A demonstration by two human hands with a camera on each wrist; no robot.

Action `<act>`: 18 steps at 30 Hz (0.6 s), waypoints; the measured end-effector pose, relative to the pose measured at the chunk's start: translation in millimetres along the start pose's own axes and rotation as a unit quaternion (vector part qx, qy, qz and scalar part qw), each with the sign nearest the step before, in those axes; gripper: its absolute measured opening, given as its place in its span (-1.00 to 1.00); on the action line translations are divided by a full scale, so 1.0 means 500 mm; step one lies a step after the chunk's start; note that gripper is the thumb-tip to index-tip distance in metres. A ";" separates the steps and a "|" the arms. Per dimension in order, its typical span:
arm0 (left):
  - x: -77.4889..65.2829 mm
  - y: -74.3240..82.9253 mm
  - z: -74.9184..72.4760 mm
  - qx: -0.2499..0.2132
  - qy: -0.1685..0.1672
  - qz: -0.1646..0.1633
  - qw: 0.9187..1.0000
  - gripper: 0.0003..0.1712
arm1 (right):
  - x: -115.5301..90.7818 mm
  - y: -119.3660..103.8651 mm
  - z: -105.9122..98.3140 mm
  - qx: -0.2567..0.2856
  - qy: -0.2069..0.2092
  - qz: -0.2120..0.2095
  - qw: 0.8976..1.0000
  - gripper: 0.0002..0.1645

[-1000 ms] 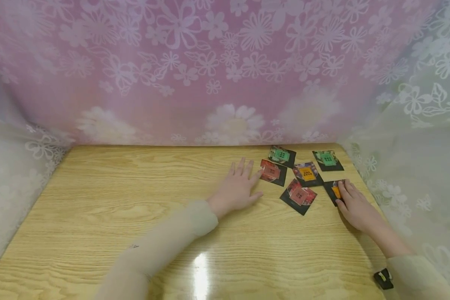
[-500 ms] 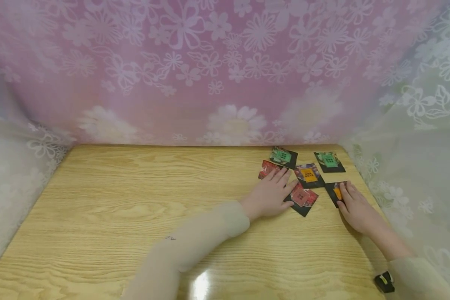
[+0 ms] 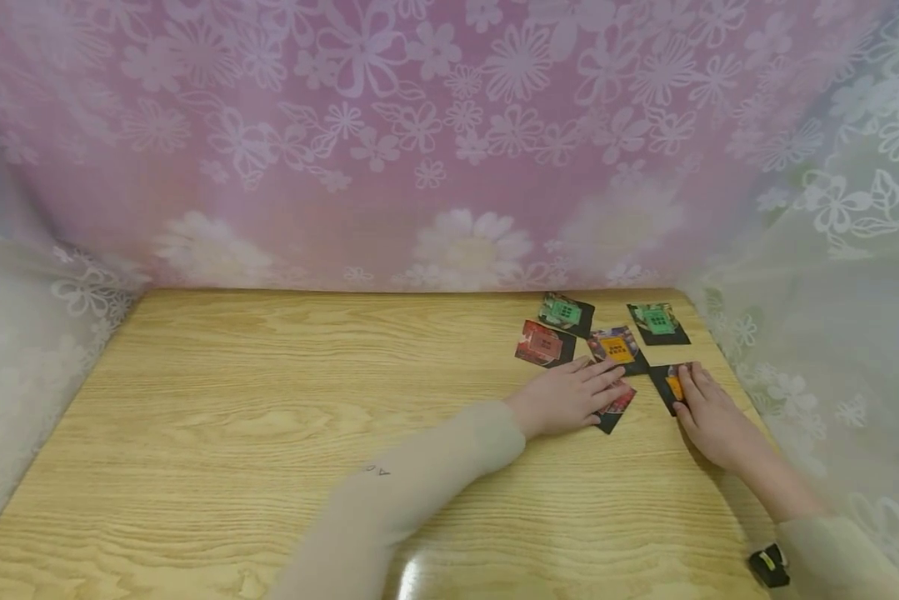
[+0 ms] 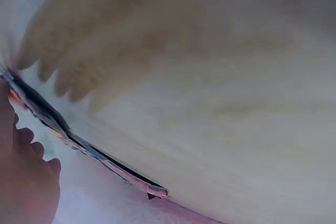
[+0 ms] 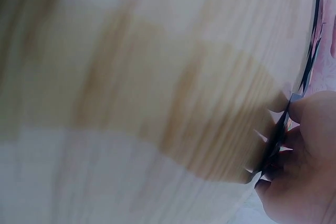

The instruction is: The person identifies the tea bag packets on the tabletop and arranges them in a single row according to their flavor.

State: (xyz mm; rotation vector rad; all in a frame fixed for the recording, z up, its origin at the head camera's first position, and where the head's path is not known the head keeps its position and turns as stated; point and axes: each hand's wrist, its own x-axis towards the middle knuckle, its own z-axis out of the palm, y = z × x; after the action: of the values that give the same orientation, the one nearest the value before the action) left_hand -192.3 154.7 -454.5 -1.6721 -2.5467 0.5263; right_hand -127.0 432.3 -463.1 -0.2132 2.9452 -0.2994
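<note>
My left hand (image 3: 567, 398) lies palm down with fingers straight over a flat square red-and-black card (image 3: 623, 398), covering most of it. Its fingertips reach the lower edge of an orange-labelled card (image 3: 612, 343). The right hand (image 3: 717, 427) rests with extended fingers on another orange-labelled card (image 3: 665, 390), hiding its right part. In the right wrist view, the fingers (image 5: 296, 109) meet the thin dark edge of a card (image 5: 278, 135). A red-labelled card (image 3: 541, 343) and a green-labelled card (image 3: 566, 313) lie left of these; a second green-labelled card (image 3: 657, 323) is at the back right.
The wood-grain table (image 3: 292, 375) runs back to a pink floral curtain (image 3: 419, 167). Pale lacy cloth (image 3: 831, 333) hangs along the right side. Beside the right sleeve, near the front right edge, sits a small black object (image 3: 768, 567).
My left hand has moved right, passing from beside the left red card onto the lower red card. The left red card is uncovered again and slightly shifted. My right hand has stayed in place.
</note>
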 end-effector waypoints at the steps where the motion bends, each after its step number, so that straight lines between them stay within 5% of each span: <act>1: 0.003 -0.001 0.002 0.009 -0.001 0.004 1.000 -0.22 | 0.000 -0.001 0.000 -0.001 0.000 0.000 1.000 -0.20; 18: -0.020 -0.009 0.012 0.045 -0.034 0.046 0.997 -0.27 | -0.003 -0.001 0.001 -0.004 0.001 -0.002 1.000 -0.19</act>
State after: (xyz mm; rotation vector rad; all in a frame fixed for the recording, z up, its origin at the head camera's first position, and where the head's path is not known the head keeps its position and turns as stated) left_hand -193.3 142.6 -457.5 -1.7754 -2.4602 0.7057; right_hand -125.4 432.1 -463.2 -0.2200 2.9485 -0.2893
